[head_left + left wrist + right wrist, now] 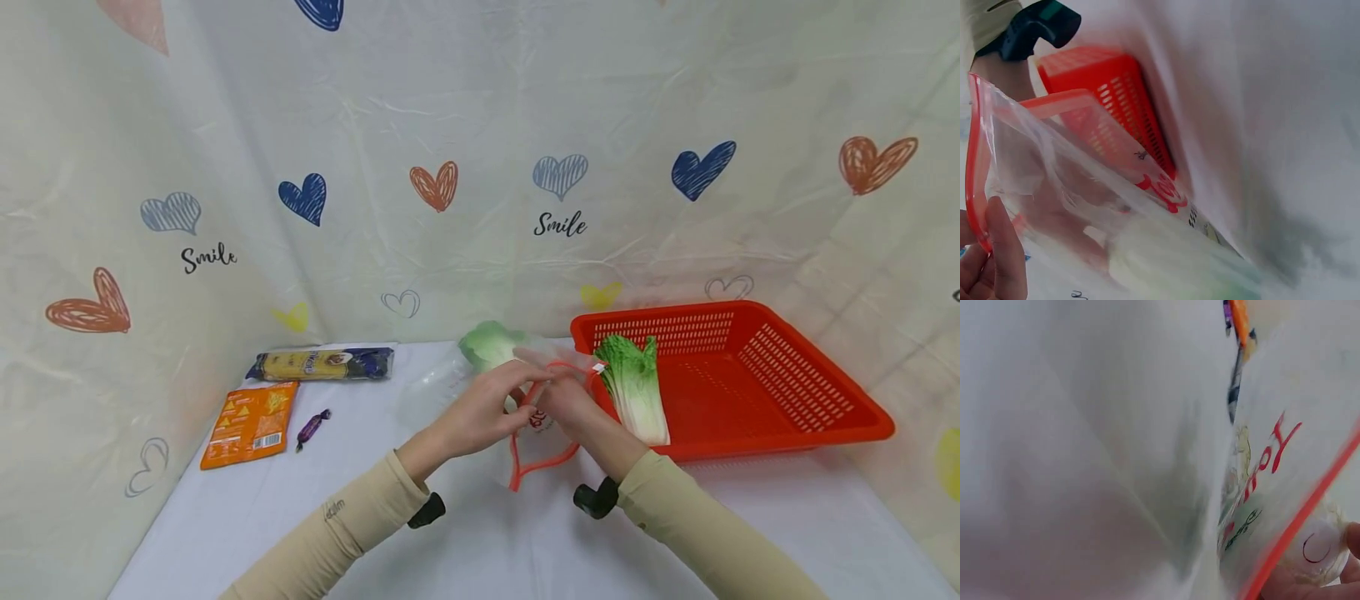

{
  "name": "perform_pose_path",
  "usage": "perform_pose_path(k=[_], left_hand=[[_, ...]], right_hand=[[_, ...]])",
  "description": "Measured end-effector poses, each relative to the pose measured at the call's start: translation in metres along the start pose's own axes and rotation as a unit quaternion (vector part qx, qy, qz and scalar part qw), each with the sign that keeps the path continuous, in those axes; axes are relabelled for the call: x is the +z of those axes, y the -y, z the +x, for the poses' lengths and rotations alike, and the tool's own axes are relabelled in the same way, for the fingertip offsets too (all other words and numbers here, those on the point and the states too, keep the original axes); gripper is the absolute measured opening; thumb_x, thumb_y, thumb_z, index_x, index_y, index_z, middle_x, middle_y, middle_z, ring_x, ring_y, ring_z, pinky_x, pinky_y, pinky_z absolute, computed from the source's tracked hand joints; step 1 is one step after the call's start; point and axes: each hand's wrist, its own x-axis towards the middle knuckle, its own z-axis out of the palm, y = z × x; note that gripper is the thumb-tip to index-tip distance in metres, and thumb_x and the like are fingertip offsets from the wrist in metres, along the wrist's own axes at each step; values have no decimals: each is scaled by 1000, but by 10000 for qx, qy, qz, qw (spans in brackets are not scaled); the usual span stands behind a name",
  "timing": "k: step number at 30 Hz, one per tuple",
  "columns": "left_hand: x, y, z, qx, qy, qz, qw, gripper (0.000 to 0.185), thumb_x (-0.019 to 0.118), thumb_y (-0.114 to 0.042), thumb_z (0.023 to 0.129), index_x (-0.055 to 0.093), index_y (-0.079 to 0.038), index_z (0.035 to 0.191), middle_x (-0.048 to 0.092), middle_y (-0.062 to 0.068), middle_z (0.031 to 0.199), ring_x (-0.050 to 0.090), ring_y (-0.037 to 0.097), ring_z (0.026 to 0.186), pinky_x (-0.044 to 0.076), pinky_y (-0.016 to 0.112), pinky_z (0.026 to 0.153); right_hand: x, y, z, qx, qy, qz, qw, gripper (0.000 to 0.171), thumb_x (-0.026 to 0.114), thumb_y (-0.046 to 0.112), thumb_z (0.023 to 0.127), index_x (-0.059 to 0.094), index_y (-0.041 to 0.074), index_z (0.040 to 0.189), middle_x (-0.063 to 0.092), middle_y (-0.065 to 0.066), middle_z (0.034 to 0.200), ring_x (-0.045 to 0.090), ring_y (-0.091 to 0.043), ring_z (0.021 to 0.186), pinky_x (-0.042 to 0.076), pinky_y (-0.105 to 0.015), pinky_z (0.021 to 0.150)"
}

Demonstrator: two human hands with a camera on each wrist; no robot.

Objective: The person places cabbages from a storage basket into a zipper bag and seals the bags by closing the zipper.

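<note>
Both hands hold a clear zip bag (pixel 542 417) with a red-orange rim over the middle of the white table (pixel 480 533). My left hand (pixel 491 408) pinches the bag's rim from the left; in the left wrist view its fingers (pixel 997 256) grip the red strip of the bag (pixel 1085 187). My right hand (pixel 566 404) holds the rim from the right, and the right wrist view shows the bag (pixel 1272 487) with red print close up. A green and white cabbage (pixel 491 343) lies inside the far end of the bag.
A red plastic basket (pixel 787 392) stands at the right with a second cabbage (pixel 637 383) leaning in its left end. At the left lie an orange snack pack (pixel 249 423), a long biscuit pack (pixel 322 364) and a small purple candy (pixel 312 427). Heart-printed sheets wall the table.
</note>
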Motion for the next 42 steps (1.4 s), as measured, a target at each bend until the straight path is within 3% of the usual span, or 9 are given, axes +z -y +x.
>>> perform_pose_path(k=[5,8,12,17,23,27,32,37,42], left_hand=[[-2,4,-2,-110,-266,97,9995,40,63,6,88,59,-1,127,63,9,119,64,14,83,52,18,73],[-3,6,-2,-207,-343,193,9990,41,64,5,87,59,-1,128,63,10,119,64,14,81,52,18,74],[-3,8,-1,-359,-373,208,9984,42,64,5,87,60,0,128,63,12,120,64,14,80,52,19,74],[0,9,2,-524,-427,168,9976,43,64,7,86,60,0,128,63,13,118,64,15,79,52,18,71],[3,10,5,-649,-467,265,9965,44,64,8,85,60,-1,127,63,12,114,65,15,76,52,20,69],[-3,16,4,-637,-573,637,9943,44,64,8,83,60,-1,126,63,8,107,62,14,77,52,24,70],[-18,26,2,-785,-728,856,9906,46,64,8,83,61,-3,127,64,9,112,61,14,79,51,25,71],[-21,31,-5,-924,-701,548,9917,47,66,6,84,59,-1,129,62,11,118,64,16,79,55,32,73],[-20,34,-11,-948,-530,296,9936,48,71,-1,85,57,0,131,61,13,120,63,18,79,56,41,73]], right_hand=[[-1,-3,10,92,85,-1820,9832,12,50,7,94,60,2,100,51,-6,81,51,-22,76,42,-30,66],[-2,-5,13,-684,189,-3127,9472,16,53,6,94,64,2,105,62,-10,94,57,-25,77,48,-32,64],[-1,-6,13,-1699,6,-4188,8920,15,58,2,90,69,5,80,70,-13,105,62,-30,97,54,-38,72],[-1,-8,9,-1480,-212,-4682,8709,13,63,3,88,72,3,98,66,-14,115,66,-32,89,55,-43,70],[-5,-11,6,-1652,35,-4564,8743,21,65,3,86,68,-1,107,65,-19,112,65,-33,90,55,-43,76],[-18,-1,-3,-1831,874,-3694,9068,23,62,7,90,69,2,112,68,-12,109,65,-28,95,54,-41,80],[-44,21,-23,-1242,1674,-2383,9486,27,61,22,96,69,10,120,68,-5,113,65,-20,100,53,-39,87],[-76,32,-35,-675,1311,-2191,9645,32,63,30,95,67,15,123,65,-6,120,61,-24,108,53,-39,88],[-119,33,-37,-244,962,-2470,9639,39,63,35,95,65,13,126,64,-7,120,58,-26,108,54,-42,87]])
